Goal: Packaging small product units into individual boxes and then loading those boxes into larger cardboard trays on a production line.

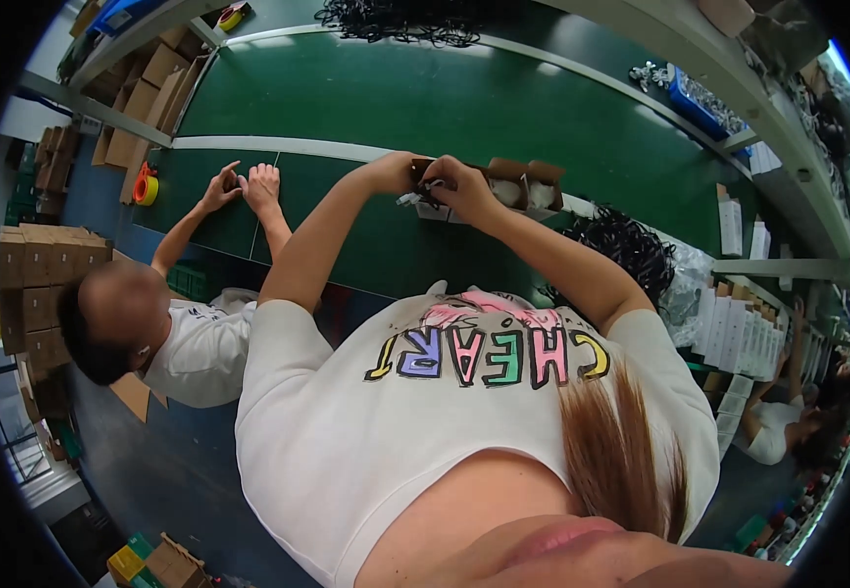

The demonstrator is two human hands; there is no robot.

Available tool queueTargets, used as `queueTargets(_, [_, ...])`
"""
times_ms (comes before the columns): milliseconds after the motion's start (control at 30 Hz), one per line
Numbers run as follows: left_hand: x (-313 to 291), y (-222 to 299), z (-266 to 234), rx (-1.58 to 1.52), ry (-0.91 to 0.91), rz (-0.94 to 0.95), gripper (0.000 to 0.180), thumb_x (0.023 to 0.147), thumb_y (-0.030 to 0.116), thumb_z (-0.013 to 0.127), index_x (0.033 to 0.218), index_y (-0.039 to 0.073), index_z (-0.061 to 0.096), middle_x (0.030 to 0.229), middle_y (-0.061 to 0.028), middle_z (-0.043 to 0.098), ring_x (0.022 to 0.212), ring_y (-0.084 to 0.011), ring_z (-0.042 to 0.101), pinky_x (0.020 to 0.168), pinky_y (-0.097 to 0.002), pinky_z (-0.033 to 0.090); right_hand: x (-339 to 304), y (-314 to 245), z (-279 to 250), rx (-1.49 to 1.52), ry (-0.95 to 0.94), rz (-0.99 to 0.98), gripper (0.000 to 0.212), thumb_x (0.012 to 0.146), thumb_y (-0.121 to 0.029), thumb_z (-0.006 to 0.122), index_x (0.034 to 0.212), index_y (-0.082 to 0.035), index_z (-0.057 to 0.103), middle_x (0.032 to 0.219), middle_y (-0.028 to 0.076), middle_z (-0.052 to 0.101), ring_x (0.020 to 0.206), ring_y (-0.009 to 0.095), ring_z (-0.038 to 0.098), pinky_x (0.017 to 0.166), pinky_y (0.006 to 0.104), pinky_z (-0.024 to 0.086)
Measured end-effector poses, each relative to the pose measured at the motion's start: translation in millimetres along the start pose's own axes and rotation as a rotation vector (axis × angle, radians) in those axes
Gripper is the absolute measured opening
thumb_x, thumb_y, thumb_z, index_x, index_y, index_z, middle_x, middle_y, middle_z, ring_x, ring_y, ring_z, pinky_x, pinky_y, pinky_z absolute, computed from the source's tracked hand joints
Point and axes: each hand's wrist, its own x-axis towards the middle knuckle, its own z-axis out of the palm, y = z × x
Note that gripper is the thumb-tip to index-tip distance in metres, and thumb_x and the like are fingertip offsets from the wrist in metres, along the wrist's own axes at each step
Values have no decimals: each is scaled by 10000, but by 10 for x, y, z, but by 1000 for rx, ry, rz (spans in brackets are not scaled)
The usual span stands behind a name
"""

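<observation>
My left hand [392, 173] is closed at the left end of a small open box [433, 211], beside its raised brown flap. Its fingertips are partly hidden there. Over the same box, my right hand [467, 194] is bent with thumb and fingers pinched together on a dark, cable-like piece. A small whitish piece [409, 199] sticks out at the box's left side, next to the fingers. To the right, in the same row, more open small boxes [545, 192] stand with brown flaps up and pale contents inside.
A heap of black cables [623, 245] lies right of the boxes, near clear plastic bags [688, 294]. Another black heap [400, 20] sits at the far side. At left, a co-worker's hands [241, 186] rest on the green table [337, 93], near a tape roll [146, 186].
</observation>
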Motion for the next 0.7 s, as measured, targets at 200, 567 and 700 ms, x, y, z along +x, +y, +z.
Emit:
queueTargets(200, [-82,337,25,126,240,101,251,746,151,723,995,124,709,837,-61,718,636,-246,589,633,-346,503,11,290,-22,-815,21,-386,106,814,-40,598,897,-73,541,848,109,600,734,337,583,664,406,472])
queueTargets(567, [12,450,205,-165,274,-267,241,835,182,690,995,3,712,737,-68,681,569,-141,591,588,-248,518,-41,257,-134,-1193,-128,-588,191,810,-47,585,1000,-67,594,1075,90,634,876,281,615,882,363,455])
queueTargets(700, [-110,346,393,-224,329,-276,244,848,188,681,1015,12,713,751,-62,686,591,-131,598,600,-248,525,-281,292,-23,-1222,-195,-459,202,820,-42,591,1021,-60,601,1075,83,635,877,273,614,896,352,445])
